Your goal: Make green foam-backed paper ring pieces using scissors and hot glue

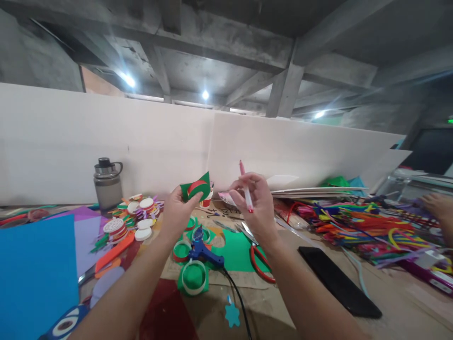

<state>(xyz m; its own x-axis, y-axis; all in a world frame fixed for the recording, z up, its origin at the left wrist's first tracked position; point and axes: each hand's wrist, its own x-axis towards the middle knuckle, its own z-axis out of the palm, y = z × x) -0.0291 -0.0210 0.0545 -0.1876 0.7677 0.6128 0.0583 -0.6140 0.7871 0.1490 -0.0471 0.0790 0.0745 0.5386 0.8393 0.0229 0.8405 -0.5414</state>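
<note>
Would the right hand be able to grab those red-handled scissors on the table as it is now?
Probably not at once: the right hand is raised and holds a pen. The scissors lie uncovered just below its wrist.

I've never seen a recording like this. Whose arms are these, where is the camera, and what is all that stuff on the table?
There is no machine here: a person wears a camera on the head, so you look out and down along their own two bare arms. The left hand pinches a small green foam piece with a red curved shape on it. The right hand holds a red and white pen, tip down. On the table below lie a blue glue gun with its black cord, red-handled scissors, a green sheet, a black phone and a heap of coloured pipe cleaners. A grey water bottle stands at the back left, a blue sheet lies near left. Another person's hand shows at the right edge.
</note>
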